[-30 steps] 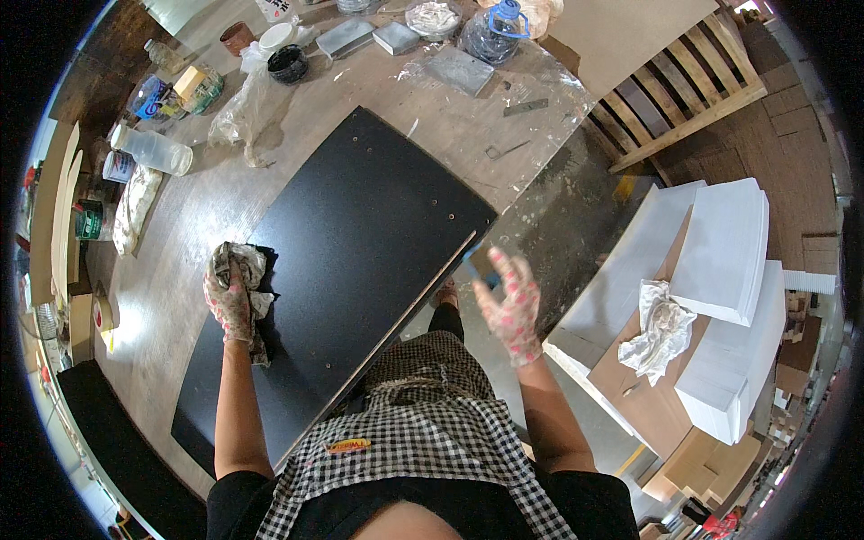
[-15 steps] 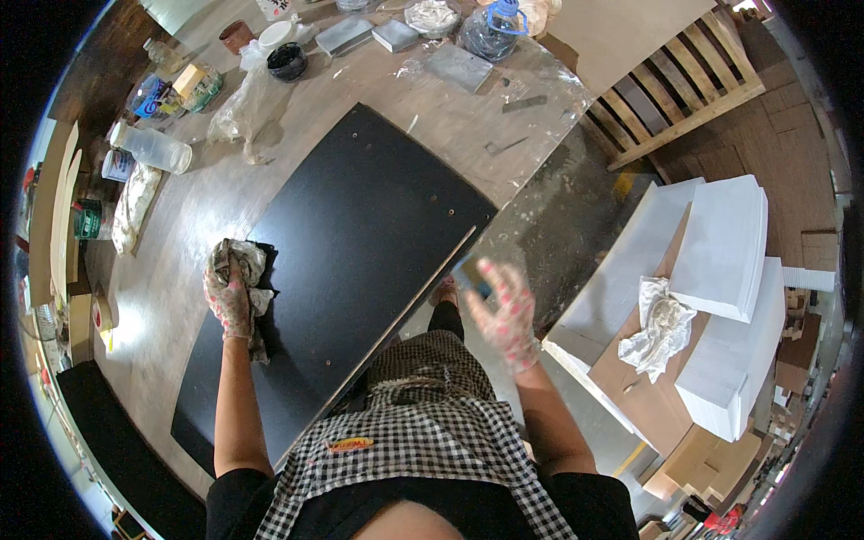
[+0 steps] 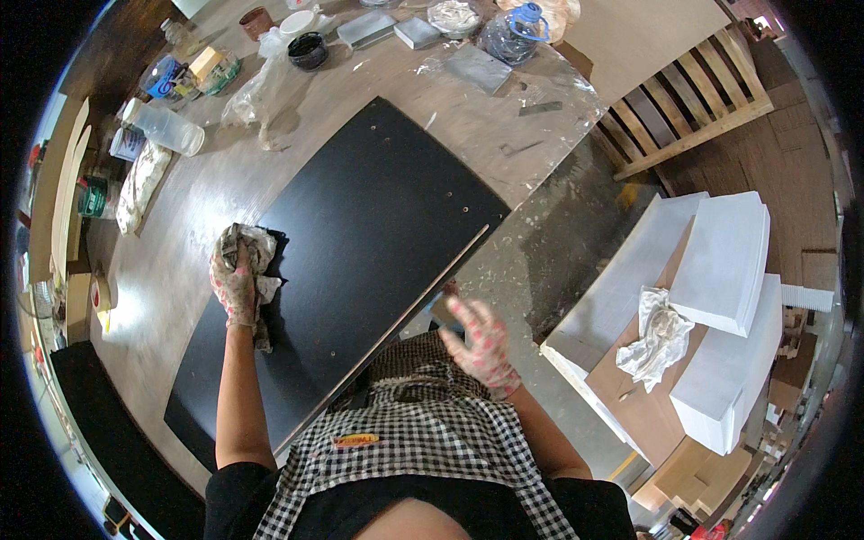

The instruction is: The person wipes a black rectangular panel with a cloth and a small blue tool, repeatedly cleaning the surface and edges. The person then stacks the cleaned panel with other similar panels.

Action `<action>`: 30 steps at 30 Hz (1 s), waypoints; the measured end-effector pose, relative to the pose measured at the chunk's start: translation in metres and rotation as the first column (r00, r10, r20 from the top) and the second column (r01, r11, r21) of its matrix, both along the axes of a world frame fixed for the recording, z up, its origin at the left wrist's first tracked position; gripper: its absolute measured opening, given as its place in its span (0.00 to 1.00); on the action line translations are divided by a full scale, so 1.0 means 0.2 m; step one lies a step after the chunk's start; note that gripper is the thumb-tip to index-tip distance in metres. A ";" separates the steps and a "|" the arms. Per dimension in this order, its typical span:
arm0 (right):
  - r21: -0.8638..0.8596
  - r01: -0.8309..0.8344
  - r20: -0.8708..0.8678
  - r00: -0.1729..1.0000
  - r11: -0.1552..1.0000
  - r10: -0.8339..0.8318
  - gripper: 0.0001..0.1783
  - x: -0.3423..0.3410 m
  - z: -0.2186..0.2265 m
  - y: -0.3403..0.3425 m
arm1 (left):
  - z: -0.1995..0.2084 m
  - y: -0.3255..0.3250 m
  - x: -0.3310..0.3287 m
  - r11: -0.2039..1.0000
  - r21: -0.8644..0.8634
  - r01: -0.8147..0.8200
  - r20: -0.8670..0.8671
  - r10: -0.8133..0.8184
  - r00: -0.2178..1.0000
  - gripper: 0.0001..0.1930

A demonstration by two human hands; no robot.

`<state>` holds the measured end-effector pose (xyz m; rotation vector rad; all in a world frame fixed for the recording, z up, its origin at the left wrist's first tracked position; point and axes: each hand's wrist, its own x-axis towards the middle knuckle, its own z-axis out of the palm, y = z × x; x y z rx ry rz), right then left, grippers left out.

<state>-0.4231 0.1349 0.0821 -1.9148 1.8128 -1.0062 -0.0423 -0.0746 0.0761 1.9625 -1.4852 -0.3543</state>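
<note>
A large black panel [image 3: 360, 225] with small holes lies slanted on the worktable [image 3: 189, 202]. My left hand [image 3: 235, 286], in a white glove with pink dots, presses a crumpled, stained rag [image 3: 256, 247] onto the panel's left edge. Off the panel's near right edge, in front of the apron, hovers my right hand [image 3: 486, 349] in a matching glove. Between its thumb and fingers is a small, flat, greyish piece [image 3: 444, 314], partly hidden and blurred, whose kind I cannot make out.
Jars, a clear plastic jar [image 3: 166, 128], a black bowl [image 3: 308, 51], grey blocks [image 3: 477, 67] and a blue-capped bottle [image 3: 511, 34] line the table's far side. To the right, white panels [image 3: 720, 261] and a white cloth [image 3: 655, 337] rest near a slatted wooden pallet [image 3: 688, 99].
My right hand has moved left and nearer to me, and the greyish piece has moved with it. My left hand stays on the rag. The whole view has shifted slightly.
</note>
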 end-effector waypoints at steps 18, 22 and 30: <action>-0.122 0.031 -0.039 0.999 0.992 -0.036 0.36 0.35 0.05 0.18 | 0.07 0.36 0.49 0.998 0.053 -0.019 0.047 0.017 0.999 0.20; -0.088 0.212 -0.042 0.975 0.973 -0.216 0.32 0.20 0.06 0.00 | 0.08 0.40 0.54 1.000 0.028 0.013 0.091 -0.016 0.996 0.20; -0.094 -0.286 0.077 0.953 0.954 0.293 0.39 0.54 0.03 0.26 | 0.05 0.41 0.52 0.997 -0.018 -0.077 0.276 0.079 0.958 0.21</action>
